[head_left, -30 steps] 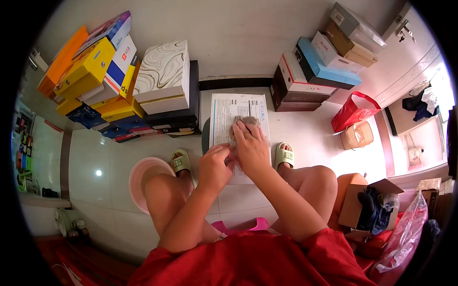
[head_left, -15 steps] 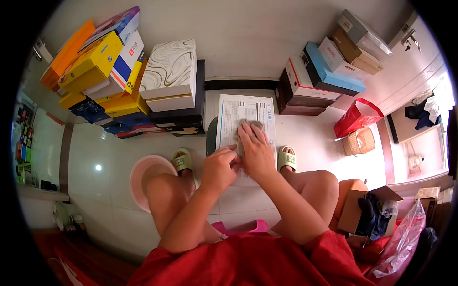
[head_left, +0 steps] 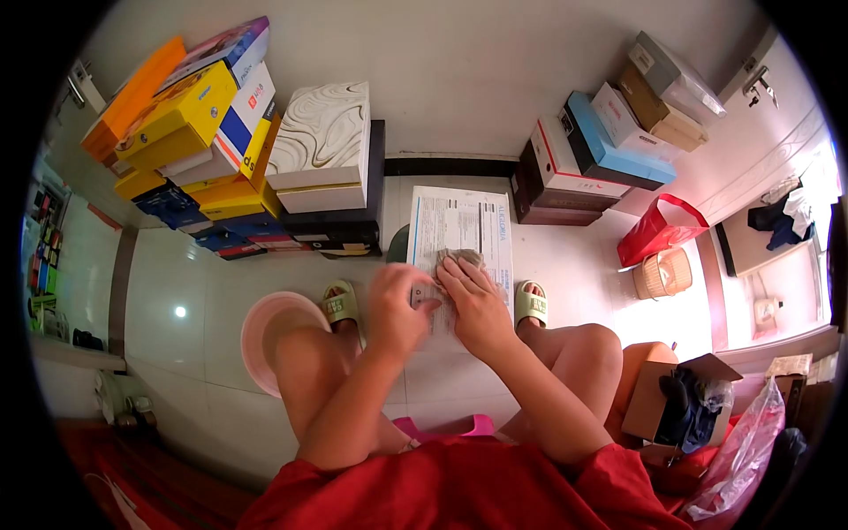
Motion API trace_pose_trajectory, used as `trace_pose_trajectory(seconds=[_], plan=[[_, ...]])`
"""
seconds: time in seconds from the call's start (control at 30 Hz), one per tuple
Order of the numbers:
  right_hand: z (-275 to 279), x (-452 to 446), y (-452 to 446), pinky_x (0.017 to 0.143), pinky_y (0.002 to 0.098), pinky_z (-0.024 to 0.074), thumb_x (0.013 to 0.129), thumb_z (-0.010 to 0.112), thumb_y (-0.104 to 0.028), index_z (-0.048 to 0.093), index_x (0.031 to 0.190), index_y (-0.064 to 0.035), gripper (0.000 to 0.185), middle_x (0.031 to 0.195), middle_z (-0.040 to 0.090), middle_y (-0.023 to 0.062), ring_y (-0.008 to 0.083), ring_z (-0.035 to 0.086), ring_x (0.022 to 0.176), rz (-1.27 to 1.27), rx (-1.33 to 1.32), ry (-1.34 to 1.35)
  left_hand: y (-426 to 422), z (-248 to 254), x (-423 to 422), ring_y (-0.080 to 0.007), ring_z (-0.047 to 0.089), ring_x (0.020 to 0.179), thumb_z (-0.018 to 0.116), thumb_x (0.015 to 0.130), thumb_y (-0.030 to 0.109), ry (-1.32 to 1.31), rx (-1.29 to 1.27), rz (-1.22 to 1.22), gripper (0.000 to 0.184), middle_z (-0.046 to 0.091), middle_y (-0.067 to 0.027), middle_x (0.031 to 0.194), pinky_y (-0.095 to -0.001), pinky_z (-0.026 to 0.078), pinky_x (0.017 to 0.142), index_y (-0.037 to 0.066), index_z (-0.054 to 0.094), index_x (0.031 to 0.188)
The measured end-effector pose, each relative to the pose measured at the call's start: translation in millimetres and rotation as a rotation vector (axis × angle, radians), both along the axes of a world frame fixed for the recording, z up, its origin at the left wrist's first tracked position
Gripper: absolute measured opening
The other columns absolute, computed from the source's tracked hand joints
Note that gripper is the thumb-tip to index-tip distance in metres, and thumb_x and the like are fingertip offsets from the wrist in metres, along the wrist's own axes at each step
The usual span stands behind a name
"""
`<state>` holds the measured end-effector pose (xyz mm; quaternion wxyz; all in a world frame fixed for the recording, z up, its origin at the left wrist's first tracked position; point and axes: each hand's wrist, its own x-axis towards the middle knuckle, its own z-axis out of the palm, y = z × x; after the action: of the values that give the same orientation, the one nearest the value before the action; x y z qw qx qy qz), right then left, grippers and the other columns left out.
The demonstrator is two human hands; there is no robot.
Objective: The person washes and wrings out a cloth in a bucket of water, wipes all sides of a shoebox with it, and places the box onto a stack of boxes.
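A white printed cardboard box point(head_left: 459, 212) stands between my knees, with rows of small text and blue lettering along its right side. My right hand point(head_left: 475, 300) presses a crumpled grey-beige cloth point(head_left: 470, 257) against the box top, the cloth bunched beneath and ahead of the fingers. Just to the left, my left hand point(head_left: 397, 305) is held over the box's left edge. Its fingers curve loosely, with a gap between them and the thumb, and nothing shows in it. Part of the box's near end is hidden by my hands.
Shoe boxes are stacked at the left point(head_left: 190, 115) and right point(head_left: 574, 159) by the wall. A pink basin point(head_left: 256, 340) stands beside my left leg. On the right are a red bag point(head_left: 662, 230), a wicker basket point(head_left: 664, 274) and an open carton point(head_left: 643, 406).
My left hand has moved up and left, away from the right hand, and its fingers have parted. My right hand stays on the cloth. The whole view has shifted slightly.
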<state>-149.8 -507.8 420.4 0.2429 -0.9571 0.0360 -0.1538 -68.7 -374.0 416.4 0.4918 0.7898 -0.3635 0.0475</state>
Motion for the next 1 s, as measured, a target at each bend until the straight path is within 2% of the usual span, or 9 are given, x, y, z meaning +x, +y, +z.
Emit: trace_pose_trajectory(seconds=[0.07, 0.1, 0.13, 0.2, 0.33, 0.63, 0.87, 0.93, 1.0], plan=[[-1.5, 2.8, -1.1, 0.109, 0.0473, 0.033, 0.079, 0.053, 0.003, 0.052, 0.131, -0.0035, 0.052, 0.139, 0.05, 0.0123, 0.0319, 0.043, 0.131, -0.018, 0.002, 0.018, 5.5, 18.7, 6.0, -0.0347, 0.058, 0.106, 0.085, 0.054, 0.0, 0.087, 0.039, 0.239, 0.058, 0.063, -0.0154, 0.111, -0.0397, 0.048, 0.091, 0.004, 0.064, 0.107], [-2.6, 4.0, -0.2, 0.109, 0.0473, 0.033, 0.079, 0.053, 0.003, 0.052, 0.131, -0.0035, 0.052, 0.139, 0.05, 0.0123, 0.0319, 0.043, 0.131, -0.013, 0.006, 0.024, 14.8, 14.8, 10.4, -0.0335, 0.054, 0.115, 0.087, 0.054, 0.004, 0.199, 0.13, 0.171, 0.076, 0.057, -0.0169, 0.125, -0.0391, 0.044, 0.098, 0.006, 0.059, 0.124], [-2.8, 8.3, -0.7, 0.109, 0.0466, 0.0332, 0.079, 0.053, 0.004, 0.051, 0.131, -0.0032, 0.053, 0.139, 0.051, 0.0126, 0.032, 0.043, 0.131, -0.034, -0.023, 0.011, 17.6, 12.8, 10.2, -0.0335, 0.054, 0.115, 0.087, 0.054, 0.004, 0.202, 0.131, 0.177, 0.076, 0.057, -0.0169, 0.125, -0.0391, 0.044, 0.098, 0.006, 0.059, 0.124], [-3.7, 23.2, -4.6, 0.109, 0.046, 0.0334, 0.079, 0.052, 0.005, 0.051, 0.132, -0.0029, 0.053, 0.139, 0.051, 0.0129, 0.0322, 0.043, 0.131, -0.049, -0.054, -0.01, 21.2, 15.8, 13.8, -0.032, 0.054, 0.118, 0.088, 0.054, 0.008, 0.489, 0.217, 0.06, 0.083, 0.057, -0.0167, 0.129, -0.0377, 0.043, 0.1, 0.006, 0.056, 0.131], [-11.0, 55.7, -18.1, 0.11, 0.0414, 0.0337, 0.079, 0.05, 0.007, 0.051, 0.132, -0.0029, 0.054, 0.138, 0.051, 0.0148, 0.0327, 0.043, 0.131, -0.106, -0.078, -0.035, 32.9, 10.6, 29.8, -0.0282, 0.053, 0.121, 0.089, 0.054, 0.011, 0.727, 0.113, -0.121, 0.089, 0.056, -0.0184, 0.132, -0.0346, 0.041, 0.102, 0.006, 0.053, 0.135], [3.4, -0.7, 9.1, 0.108, 0.048, 0.0336, 0.08, 0.052, 0.001, 0.052, 0.13, -0.0029, 0.05, 0.139, 0.05, 0.0134, 0.0321, 0.043, 0.131, 0.046, -0.012, 0.038, 32.0, 1.4, 32.8, -0.0234, 0.051, 0.125, 0.089, 0.051, 0.007, 0.505, 0.222, -0.058, 0.1, 0.054, -0.0158, 0.136, -0.0317, 0.036, 0.106, 0.007, 0.046, 0.141], [-3.5, 12.8, 10.7, 0.108, 0.0487, 0.0344, 0.08, 0.052, 0.002, 0.053, 0.13, -0.0023, 0.051, 0.138, 0.051, 0.0137, 0.0331, 0.044, 0.13, 0.066, -0.02, 0.007, 31.7, -7.9, 33.5, -0.0231, 0.048, 0.129, 0.088, 0.054, 0.003, 0.732, 0.154, -0.146, 0.1, 0.049, -0.0149, 0.142, -0.0316, 0.037, 0.106, 0.005, 0.042, 0.143], [-5.5, 34.9, 5.7, 0.108, 0.0486, 0.0341, 0.079, 0.052, 0.002, 0.052, 0.13, -0.0026, 0.051, 0.138, 0.051, 0.0133, 0.0327, 0.043, 0.13, 0.061, -0.021, -0.031, 32.4, -12.3, 33.4, -0.0309, 0.044, 0.132, 0.088, 0.053, 0.009, 0.715, 0.136, -0.157, 0.101, 0.046, -0.0195, 0.143, -0.0355, 0.035, 0.11, 0.006, 0.042, 0.143], [-2.4, 55.5, 1.9, 0.11, 0.0428, 0.0329, 0.076, 0.053, 0.007, 0.052, 0.131, -0.0019, 0.056, 0.139, 0.05, 0.0147, 0.0327, 0.043, 0.131, -0.011, -0.041, -0.007, 30.1, -6.4, 32.7, -0.0308, 0.044, 0.132, 0.088, 0.053, 0.008, 0.698, 0.183, -0.14, 0.101, 0.046, -0.0196, 0.142, -0.0353, 0.035, 0.109, 0.005, 0.042, 0.143]])
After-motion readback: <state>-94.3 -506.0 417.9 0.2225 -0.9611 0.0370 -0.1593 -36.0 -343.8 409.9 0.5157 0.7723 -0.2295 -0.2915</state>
